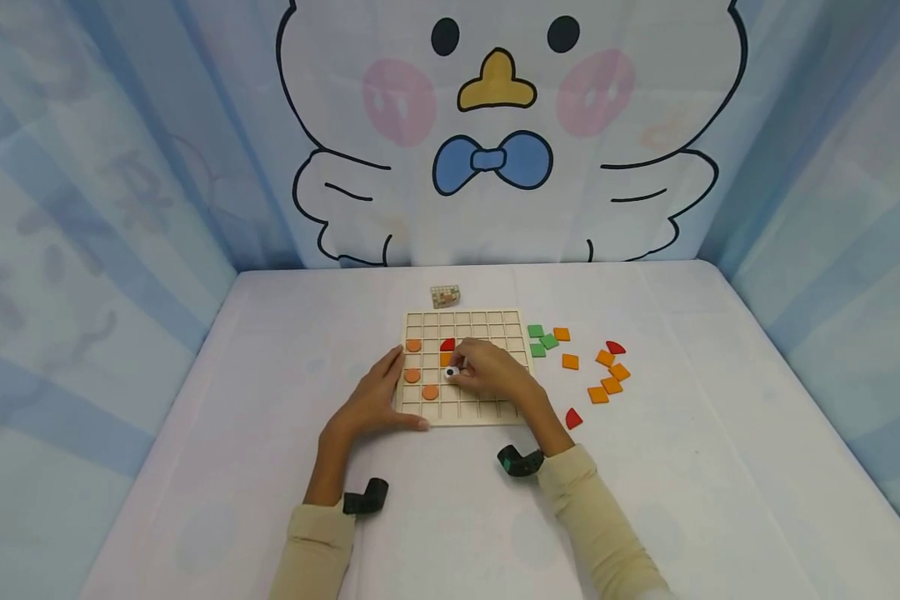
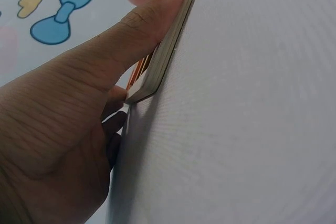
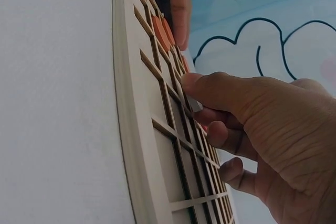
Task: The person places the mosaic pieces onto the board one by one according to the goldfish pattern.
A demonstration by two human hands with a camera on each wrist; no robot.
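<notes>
A wooden grid board (image 1: 506,414) lies on the table. My left hand (image 1: 375,392) holds its near left corner, thumb (image 2: 152,17) along the front edge and fingers by the left side. Above the middle squares, my right hand (image 1: 491,369) pinches a small white piece (image 1: 452,372) with a black dot, between thumb and fingers; in the right wrist view, a white edge (image 3: 195,104) shows below the thumb. On the board are a red quarter-round tile (image 1: 447,344), an orange square tile (image 1: 446,359) partly hidden by the hand, and several orange discs (image 1: 430,392).
Right of the board lie green square tiles (image 1: 537,350), several orange square tiles (image 1: 598,395) and red quarter-round tiles (image 1: 573,418). A small patterned card or block (image 1: 446,297) is behind the board. Patterned curtains (image 1: 105,250) enclose the table.
</notes>
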